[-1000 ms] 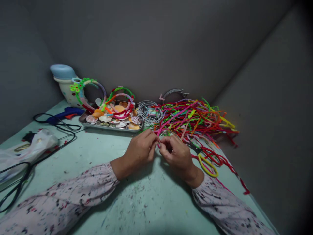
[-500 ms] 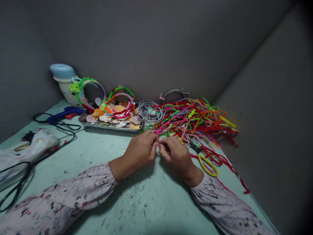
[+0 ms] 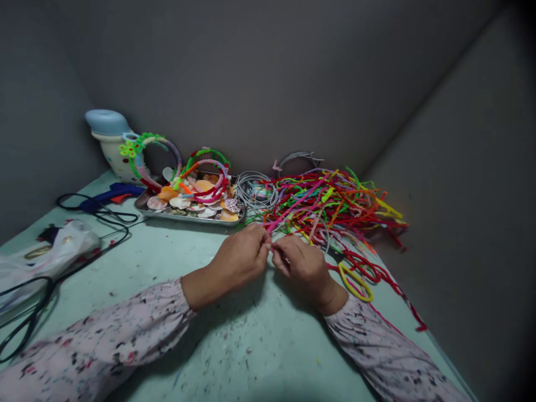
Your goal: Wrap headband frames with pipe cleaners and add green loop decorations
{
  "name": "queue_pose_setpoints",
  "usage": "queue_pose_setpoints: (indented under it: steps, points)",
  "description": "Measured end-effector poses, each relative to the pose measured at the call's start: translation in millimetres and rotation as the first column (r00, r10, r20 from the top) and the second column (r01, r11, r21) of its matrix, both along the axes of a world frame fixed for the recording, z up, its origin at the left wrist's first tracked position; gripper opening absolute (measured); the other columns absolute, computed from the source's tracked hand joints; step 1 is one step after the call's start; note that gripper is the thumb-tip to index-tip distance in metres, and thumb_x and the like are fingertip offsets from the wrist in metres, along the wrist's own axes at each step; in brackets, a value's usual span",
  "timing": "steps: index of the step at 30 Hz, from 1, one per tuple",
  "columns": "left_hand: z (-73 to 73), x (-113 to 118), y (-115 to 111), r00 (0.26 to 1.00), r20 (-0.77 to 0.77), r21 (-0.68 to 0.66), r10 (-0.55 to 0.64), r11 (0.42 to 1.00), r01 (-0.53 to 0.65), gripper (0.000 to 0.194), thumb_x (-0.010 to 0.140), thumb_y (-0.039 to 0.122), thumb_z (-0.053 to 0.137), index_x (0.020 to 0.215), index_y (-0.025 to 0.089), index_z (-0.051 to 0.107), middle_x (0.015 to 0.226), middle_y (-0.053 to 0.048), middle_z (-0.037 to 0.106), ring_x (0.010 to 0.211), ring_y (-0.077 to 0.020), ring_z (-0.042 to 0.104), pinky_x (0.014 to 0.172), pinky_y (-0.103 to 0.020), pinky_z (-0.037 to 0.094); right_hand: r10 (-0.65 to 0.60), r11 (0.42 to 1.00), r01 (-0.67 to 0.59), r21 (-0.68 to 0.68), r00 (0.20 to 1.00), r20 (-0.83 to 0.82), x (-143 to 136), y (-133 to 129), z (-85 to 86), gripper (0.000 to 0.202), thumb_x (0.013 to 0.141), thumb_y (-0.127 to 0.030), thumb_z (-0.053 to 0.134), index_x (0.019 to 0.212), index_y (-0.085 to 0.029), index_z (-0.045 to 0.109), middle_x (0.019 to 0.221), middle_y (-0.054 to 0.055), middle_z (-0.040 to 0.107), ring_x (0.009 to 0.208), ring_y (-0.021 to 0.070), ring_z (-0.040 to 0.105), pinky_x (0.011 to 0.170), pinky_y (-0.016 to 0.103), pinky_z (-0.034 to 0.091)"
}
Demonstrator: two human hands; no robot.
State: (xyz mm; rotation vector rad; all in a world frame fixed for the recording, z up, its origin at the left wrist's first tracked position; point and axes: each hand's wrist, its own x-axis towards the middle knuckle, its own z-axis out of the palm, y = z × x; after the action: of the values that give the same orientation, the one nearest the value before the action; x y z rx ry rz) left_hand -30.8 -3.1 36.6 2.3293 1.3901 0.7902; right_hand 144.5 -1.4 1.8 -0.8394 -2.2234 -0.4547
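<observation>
1. Head view: the left hand (image 3: 240, 258) and the right hand (image 3: 304, 263) meet near the middle of the pale green worktop (image 3: 176, 268), fingertips almost touching each other.
2. Head view: both hands are closed in a pinch on a pink pipe cleaner (image 3: 288, 209), which runs up and to the right from the fingers into the heap behind them.
3. Head view: a thin grey wire ring (image 3: 324, 237) curves out just past the right hand; whether that hand also grips it cannot be told.
4. Head view: the heap of pipe cleaners (image 3: 339, 204), in red, orange, green, yellow and pink, lies on the worktop just beyond the hands and spreads toward the right wall.
5. Head view: yellow-handled scissors (image 3: 355, 282) lie just right of the right hand, among loose red strands.
6. Head view: a coil of grey wire (image 3: 255, 192) sits between the heap and a metal tray (image 3: 188, 218).
7. Head view: the tray holds shells (image 3: 203, 187) and headbands (image 3: 209, 167) wrapped in coloured pipe cleaners.
8. Head view: a white pot with a blue lid (image 3: 109, 137) stands in the far left corner, behind the tray.
9. Head view: a blue glue gun (image 3: 111, 195) lies left of the tray, its black cord (image 3: 100, 223) looping across the worktop.
10. Head view: a clear plastic bag (image 3: 50, 254) lies at the left edge, well apart from the hands.
11. Head view: both sleeves (image 3: 104, 340) are pale with dark speckles.
</observation>
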Motion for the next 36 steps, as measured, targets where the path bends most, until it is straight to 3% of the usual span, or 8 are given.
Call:
queue_pose_setpoints:
  steps: [7, 11, 14, 21, 28, 32, 36]
  points:
    - [6.1, 1, 5, 0.952, 0.305, -0.307, 0.026, 0.949, 0.073, 0.018, 0.083, 0.021, 0.046, 0.070, 0.016, 0.057, 0.070, -0.002, 0.059, 0.068, -0.0156, 0.052, 0.063, -0.027, 0.039, 0.030, 0.998, -0.031, 0.050, 0.999, 0.026, 2, 1, 1.5, 0.015, 0.087, -0.013, 0.050, 0.099, -0.017, 0.060, 0.080, 0.007, 0.068, 0.069, 0.0165, 0.063, 0.062, 0.028, 0.047]
    - [1.5, 1, 4, 0.886, 0.445, -0.441, 0.132, 0.893, 0.089, 0.022, 0.080, 0.030, 0.049, 0.065, 0.016, 0.057, 0.061, 0.001, 0.051, 0.059, -0.0129, 0.043, 0.053, -0.023, 0.033, 0.077, 0.997, -0.076, -0.020, 0.997, 0.033, 4, 3, 1.8, 0.022, 0.089, -0.013, 0.049, 0.107, -0.017, 0.060, 0.086, 0.009, 0.069, 0.077, 0.0173, 0.064, 0.068, 0.029, 0.049]
    - [-3.8, 1, 4, 0.855, 0.478, -0.518, 0.201, 0.851, 0.090, 0.026, 0.078, 0.034, 0.050, 0.059, 0.017, 0.052, 0.052, 0.004, 0.041, 0.051, -0.0107, 0.035, 0.047, -0.023, 0.025, 0.096, 0.994, -0.094, -0.055, 0.995, 0.040, 4, 3, 2.3, 0.023, 0.089, -0.013, 0.048, 0.108, -0.016, 0.060, 0.088, 0.010, 0.069, 0.077, 0.0174, 0.065, 0.066, 0.028, 0.050]
    - [-19.4, 0, 10, 0.824, 0.499, -0.617, 0.268, 0.778, 0.121, 0.029, 0.076, 0.030, 0.050, 0.050, 0.019, 0.042, 0.045, 0.004, 0.037, 0.043, -0.0093, 0.030, 0.044, -0.025, 0.020, 0.108, 0.988, -0.100, -0.115, 0.992, 0.069, 4, 3, 0.6, 0.022, 0.089, -0.012, 0.047, 0.106, -0.016, 0.061, 0.091, 0.010, 0.068, 0.076, 0.0171, 0.063, 0.065, 0.028, 0.050]
    - [-12.8, -1, 6, 0.784, 0.542, -0.670, 0.303, 0.718, 0.186, 0.025, 0.073, 0.024, 0.051, 0.049, 0.019, 0.042, 0.046, 0.004, 0.037, 0.042, -0.0083, 0.030, 0.043, -0.025, 0.020, 0.144, 0.980, -0.139, -0.139, 0.989, 0.025, 5, 5, -2.4, 0.025, 0.088, -0.010, 0.048, 0.109, -0.015, 0.060, 0.098, 0.011, 0.068, 0.085, 0.0185, 0.064, 0.070, 0.030, 0.052]
    - [-5.1, -1, 5, 0.737, 0.550, -0.752, 0.392, 0.616, 0.234, 0.026, 0.074, 0.027, 0.055, 0.052, 0.017, 0.044, 0.047, 0.005, 0.037, 0.041, -0.0069, 0.031, 0.042, -0.023, 0.021, 0.176, 0.974, -0.175, -0.143, 0.984, 0.000, 7, 7, -5.0, 0.027, 0.087, -0.008, 0.048, 0.111, -0.017, 0.059, 0.100, 0.011, 0.068, 0.088, 0.0187, 0.064, 0.072, 0.030, 0.053]
    - [-3.2, 0, 5, 0.640, 0.567, -0.807, 0.520, 0.506, 0.304, 0.020, 0.073, 0.025, 0.060, 0.061, 0.015, 0.048, 0.053, 0.006, 0.038, 0.043, -0.0047, 0.030, 0.041, -0.020, 0.020, 0.209, 0.966, -0.205, -0.155, 0.978, 0.005, 8, 8, -4.8, 0.024, 0.087, -0.007, 0.049, 0.106, -0.015, 0.060, 0.098, 0.012, 0.068, 0.088, 0.0186, 0.064, 0.072, 0.030, 0.053]
